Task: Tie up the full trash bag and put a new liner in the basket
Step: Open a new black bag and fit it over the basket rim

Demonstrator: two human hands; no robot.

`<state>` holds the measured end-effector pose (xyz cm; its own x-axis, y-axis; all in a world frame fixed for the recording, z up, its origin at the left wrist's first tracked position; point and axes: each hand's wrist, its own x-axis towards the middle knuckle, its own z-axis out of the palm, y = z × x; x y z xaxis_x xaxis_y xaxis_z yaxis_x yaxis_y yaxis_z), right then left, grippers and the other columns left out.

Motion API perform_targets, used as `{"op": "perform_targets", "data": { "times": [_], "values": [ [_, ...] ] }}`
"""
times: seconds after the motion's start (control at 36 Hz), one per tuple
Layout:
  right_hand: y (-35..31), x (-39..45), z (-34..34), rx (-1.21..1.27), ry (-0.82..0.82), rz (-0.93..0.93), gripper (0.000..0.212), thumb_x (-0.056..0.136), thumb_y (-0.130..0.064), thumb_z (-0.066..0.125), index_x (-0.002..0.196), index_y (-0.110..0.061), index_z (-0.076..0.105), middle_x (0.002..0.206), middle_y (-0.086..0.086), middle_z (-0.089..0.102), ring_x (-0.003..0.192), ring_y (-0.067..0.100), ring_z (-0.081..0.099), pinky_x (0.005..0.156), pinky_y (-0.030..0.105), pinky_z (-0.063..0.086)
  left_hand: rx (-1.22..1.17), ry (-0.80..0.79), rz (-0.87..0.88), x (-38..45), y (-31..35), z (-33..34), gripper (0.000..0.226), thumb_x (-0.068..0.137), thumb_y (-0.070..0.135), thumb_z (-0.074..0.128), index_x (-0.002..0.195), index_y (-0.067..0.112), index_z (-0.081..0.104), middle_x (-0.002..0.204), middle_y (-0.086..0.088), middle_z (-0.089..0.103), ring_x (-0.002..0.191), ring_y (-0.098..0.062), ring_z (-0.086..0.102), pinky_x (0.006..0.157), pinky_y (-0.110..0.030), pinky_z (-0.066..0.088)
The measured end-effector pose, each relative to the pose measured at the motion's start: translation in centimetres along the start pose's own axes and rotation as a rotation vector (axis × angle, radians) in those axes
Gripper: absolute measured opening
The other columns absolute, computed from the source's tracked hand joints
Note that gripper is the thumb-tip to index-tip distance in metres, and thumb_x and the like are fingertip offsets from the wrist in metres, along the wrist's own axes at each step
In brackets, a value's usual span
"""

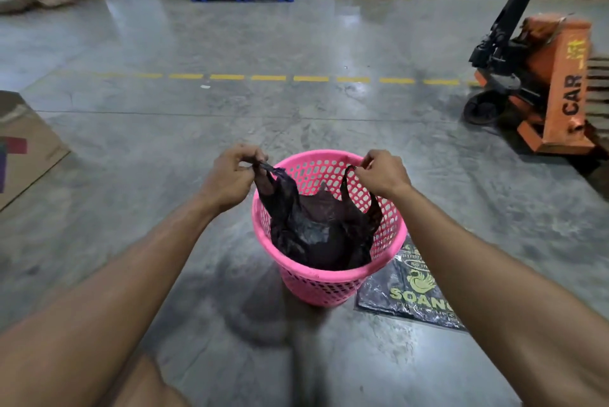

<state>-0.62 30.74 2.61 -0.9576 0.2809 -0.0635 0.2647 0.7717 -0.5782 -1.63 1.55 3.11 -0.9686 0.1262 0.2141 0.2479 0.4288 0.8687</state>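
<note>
Now | both hands (pixel 230 176) (pixel 384 172) pinch crinkly black bag (pixel 316 228) handles | perforated pink basket (pixel 329 281)

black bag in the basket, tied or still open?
Open: left hand and right hand hold its handles apart above the pink basket; no knot.

Thin, crinkly black plastic bag (pixel 316 228) between my fingers, faintly glossy. The pink basket (pixel 329 278) is smooth perforated plastic. At four o'clock, a glossy printed pack (pixel 405 294). The floor (pixel 230 130) is polished, scuffed concrete.
</note>
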Motion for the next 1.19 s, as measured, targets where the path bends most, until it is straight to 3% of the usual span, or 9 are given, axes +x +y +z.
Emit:
{"op": "perform_targets", "data": {
  "times": [0.11, 0.22, 0.42, 0.53, 0.64, 0.78, 0.92, 1.06, 1.19],
  "values": [
    [1.7, -0.5, 0.6, -0.136, -0.067, -0.087, 0.013, 0.081, -0.022, 0.064, 0.093, -0.019, 0.069, 0.099, 0.010, 0.074, 0.094, 0.033, 0.068, 0.079, 0.038, 0.056, -0.134, -0.076, -0.031, -1.0, 1.7, -1.2, 0.037, 0.071, -0.015, 0.041, 0.067, 0.018, 0.058, 0.077, -0.003, 0.063, 0.067, 0.005, 0.061, 0.065, -0.015, 0.045],
    [2.5, -0.6, 1.9, -0.268, -0.135, -0.146, 0.026, 0.076, -0.030, 0.065, 0.100, -0.021, 0.065, 0.111, 0.007, 0.061, 0.096, 0.031, 0.066, 0.080, 0.039, 0.056, -0.424, -0.253, -0.109, -2.0, 2.7, -2.9, 0.008, 0.060, 0.010, 0.049, 0.066, 0.007, 0.046, 0.071, -0.015, 0.052, 0.069, -0.024, 0.056, 0.069, -0.030, 0.043],
    [2.9, 0.5, 4.9, -0.366, -0.197, -0.018, 0.045, 0.075, -0.040, 0.066, 0.113, -0.017, 0.069, 0.135, 0.016, 0.051, 0.115, 0.037, 0.060, 0.097, 0.043, 0.054, -0.201, -0.211, -0.142, -3.6, 2.2, -5.4, 0.072, 0.062, 0.075, 0.075, 0.066, 0.007, 0.050, 0.085, -0.007, 0.048, 0.091, -0.015, 0.067, 0.086, -0.025, 0.049],
    [2.4, 1.1, 6.1, -0.328, -0.102, -0.031, 0.043, 0.074, -0.036, 0.066, 0.113, -0.020, 0.070, 0.135, 0.017, 0.052, 0.123, 0.037, 0.055, 0.096, 0.047, 0.055, 0.235, -0.107, -0.117, -4.3, 0.7, -7.4, 0.051, 0.078, 0.042, 0.083, 0.056, 0.005, 0.055, 0.092, -0.016, 0.057, 0.083, -0.028, 0.063, 0.081, -0.035, 0.048],
    [2.3, 2.7, 6.7, -0.224, -0.117, -0.064, 0.040, 0.071, -0.038, 0.065, 0.108, -0.026, 0.078, 0.117, 0.012, 0.071, 0.113, 0.033, 0.063, 0.097, 0.041, 0.054, 0.309, -0.393, -0.292, -5.6, 0.9, -9.5, 0.049, 0.079, 0.037, 0.080, 0.066, 0.012, 0.040, 0.065, -0.017, 0.057, 0.059, -0.027, 0.068, 0.064, -0.035, 0.045],
    [1.3, 3.2, 5.1, -0.065, -0.116, -0.128, 0.025, 0.082, -0.007, 0.067, 0.089, -0.028, 0.079, 0.063, -0.011, 0.061, 0.066, 0.013, 0.056, 0.072, 0.026, 0.046, 0.179, -0.434, -0.391, -6.8, 0.9, -9.9, 0.013, 0.096, 0.000, 0.061, 0.105, 0.005, 0.053, 0.094, -0.021, 0.064, 0.074, -0.034, 0.077, 0.056, -0.027, 0.056],
    [1.9, 2.9, 0.9, -0.109, -0.065, -0.216, 0.029, 0.079, -0.006, 0.063, 0.092, -0.023, 0.082, 0.074, 0.002, 0.066, 0.075, 0.020, 0.060, 0.072, 0.023, 0.042, 0.018, -0.175, -0.397, -5.7, 0.4, -9.2, 0.014, 0.097, 0.003, 0.055, 0.087, 0.009, 0.062, 0.084, -0.017, 0.071, 0.082, -0.026, 0.069, 0.073, -0.033, 0.054],
    [4.5, 1.5, -4.7, -0.165, -0.057, -0.245, 0.020, 0.077, -0.005, 0.073, 0.079, -0.024, 0.079, 0.051, -0.001, 0.052, 0.048, 0.011, 0.048, 0.045, 0.011, 0.031, -0.237, 0.126, -0.418, -4.1, 0.5, -6.7, 0.022, 0.089, 0.013, 0.073, 0.076, 0.014, 0.055, 0.063, -0.005, 0.069, 0.052, -0.015, 0.067, 0.043, -0.022, 0.046],
    [7.2, -1.0, -8.4, -0.174, -0.073, -0.271, 0.022, 0.077, -0.006, 0.079, 0.079, -0.027, 0.079, 0.052, 0.000, 0.048, 0.048, 0.017, 0.041, 0.052, 0.031, 0.033, -0.620, 0.020, -0.391, -2.3, 2.1, -4.9, 0.015, 0.096, 0.001, 0.059, 0.095, 0.015, 0.064, 0.078, -0.003, 0.066, 0.067, -0.012, 0.072, 0.061, -0.018, 0.057]
  ]
}}
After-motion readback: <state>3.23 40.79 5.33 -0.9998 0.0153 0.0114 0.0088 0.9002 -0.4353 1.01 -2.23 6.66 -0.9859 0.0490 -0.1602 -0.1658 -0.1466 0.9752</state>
